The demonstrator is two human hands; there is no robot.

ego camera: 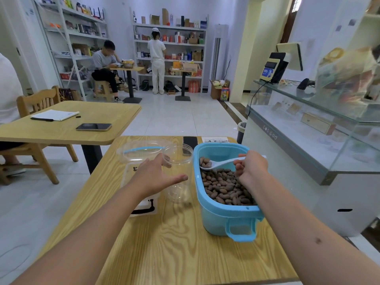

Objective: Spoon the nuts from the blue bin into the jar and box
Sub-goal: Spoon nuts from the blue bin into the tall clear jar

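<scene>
Right hand (249, 167) gripping white plastic spoon (218, 163) loaded over brown nuts (224, 187) in blue plastic bin (226, 214), left hand (156, 174) open, reaching around clear round plastic jar (178, 173) on wooden desk (174, 243): best steadied, spoon kept level.

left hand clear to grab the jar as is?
Probably yes. The left hand is open right beside the clear jar, thumb and fingers spread either side of it; nothing lies between them.

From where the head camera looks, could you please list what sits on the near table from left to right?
Clear box → left hand → clear jar → blue bin of nuts → right hand gripping the white spoon.
</scene>
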